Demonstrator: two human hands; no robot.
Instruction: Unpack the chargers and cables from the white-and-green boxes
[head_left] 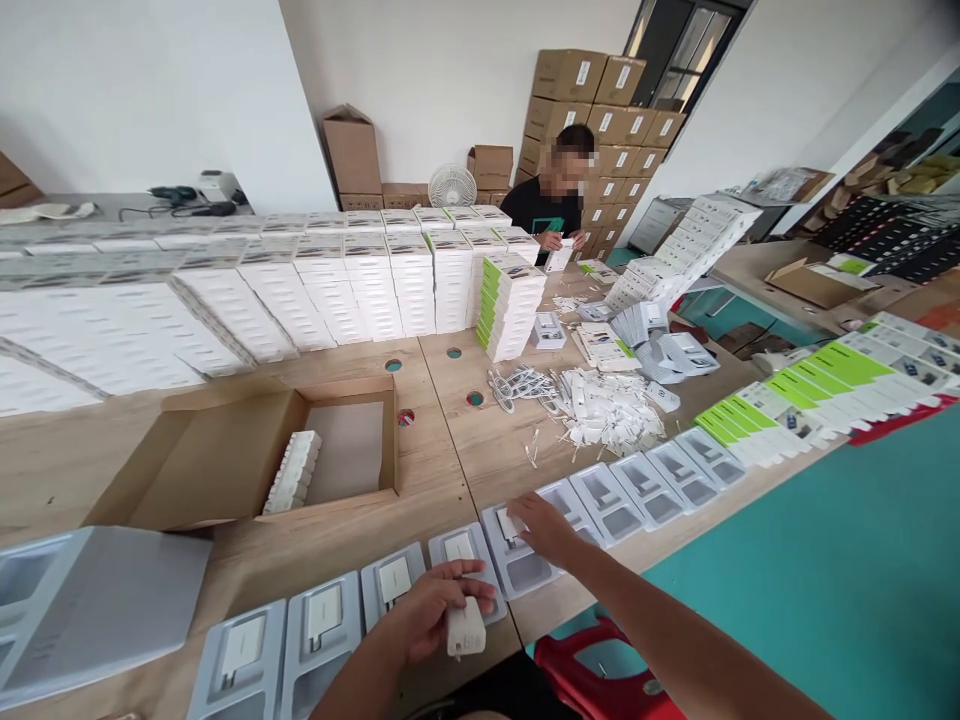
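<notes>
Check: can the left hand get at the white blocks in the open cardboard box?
Likely yes: the cardboard box is open; only its low side and the trays seem to lie between the left hand and the white blocks. But that hand holds a white charger and may need freeing first.

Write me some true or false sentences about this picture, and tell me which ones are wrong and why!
1. The left hand holds a white block. True.
2. The right hand is inside the open cardboard box. False: the right hand is at a tray in the row along the table edge.
3. The person across the table wears a dark top. True.
4. Every tray in the row has a white block in it. False: the trays at the right end show none.
5. The plastic stool below the table edge is yellow. False: the stool is red.
6. A round fan stands near the back wall. True.
</notes>
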